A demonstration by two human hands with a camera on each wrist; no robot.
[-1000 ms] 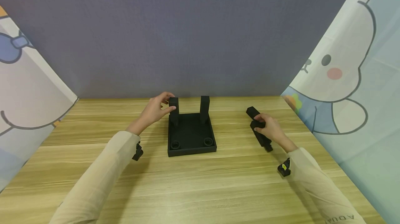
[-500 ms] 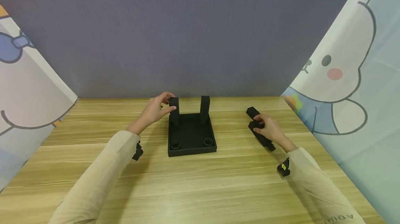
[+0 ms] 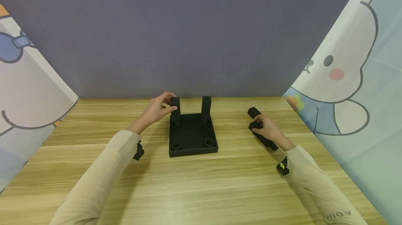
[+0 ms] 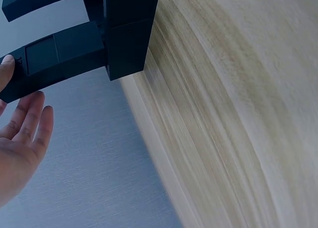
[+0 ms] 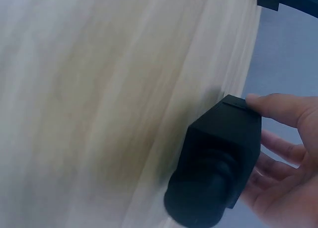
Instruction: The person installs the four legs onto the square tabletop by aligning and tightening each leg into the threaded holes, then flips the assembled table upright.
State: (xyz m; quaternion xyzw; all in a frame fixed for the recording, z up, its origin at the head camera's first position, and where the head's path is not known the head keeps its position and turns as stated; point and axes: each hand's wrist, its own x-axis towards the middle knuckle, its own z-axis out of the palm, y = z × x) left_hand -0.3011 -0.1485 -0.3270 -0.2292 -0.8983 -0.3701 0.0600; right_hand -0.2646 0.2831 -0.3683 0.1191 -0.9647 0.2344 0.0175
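Note:
My left hand [image 3: 155, 108] holds the top of a black post [image 3: 176, 109], thumb on one side and fingers on the other. That post stands upright at the back left corner of a shallow black tray [image 3: 193, 153]. A second upright post [image 3: 206, 108] rises from the back right corner. Two round sockets lie in the tray's front corners, a left socket [image 3: 176, 145] and a right socket [image 3: 209, 142]. To the right, my right hand [image 3: 269, 128] grips a loose black post [image 5: 226, 121] whose near end has a round peg [image 5: 196, 198].
Another loose black post [image 3: 253, 112] lies just beyond the right hand, partly hidden by it. The wooden table [image 3: 201, 186] meets a grey panel [image 3: 188, 43] at the back. Printed cloths hang at both sides, including one cloth [image 3: 355, 89] on the right.
My right hand has shifted slightly left with the loose post, whose near end has swung to the right. The left hand and the tray stay where they were.

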